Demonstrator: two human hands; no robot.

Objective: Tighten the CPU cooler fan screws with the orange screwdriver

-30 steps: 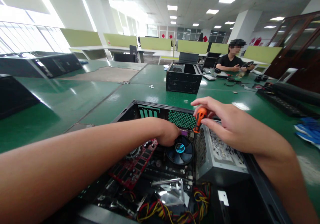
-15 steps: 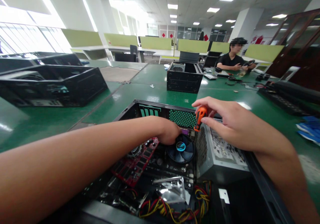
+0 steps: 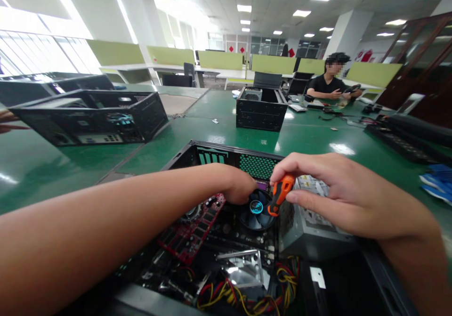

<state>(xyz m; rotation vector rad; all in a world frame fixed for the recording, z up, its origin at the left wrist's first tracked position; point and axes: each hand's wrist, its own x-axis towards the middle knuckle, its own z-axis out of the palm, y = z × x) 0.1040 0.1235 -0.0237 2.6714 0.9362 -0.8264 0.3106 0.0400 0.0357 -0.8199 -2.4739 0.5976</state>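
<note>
An orange and black screwdriver (image 3: 281,195) is pinched between the thumb and fingers of my right hand (image 3: 325,193). Its handle tilts down and left over the right edge of the black CPU cooler fan (image 3: 255,207); its tip cannot be seen. My left hand (image 3: 242,187) reaches into the open computer case (image 3: 226,147), closed against the fan's upper left side. Its fingertips are hidden, so what they grip does not show. Below my left wrist a red graphics card (image 3: 197,229) lies tilted. On the right sits the metal power supply (image 3: 300,233).
Loose cables (image 3: 243,299) and a shiny metal bracket (image 3: 247,269) lie low in the case. Another open case (image 3: 92,118) stands at left, with another person's hand (image 3: 9,120) beside it. A third case (image 3: 261,113) stands ahead. A co-worker (image 3: 332,85) sits at far right.
My right hand has lowered the screwdriver toward the fan, nearer to me. My left hand stays nearly in place. The case at left has shifted right and turned, and another person's hand has appeared beside it.
</note>
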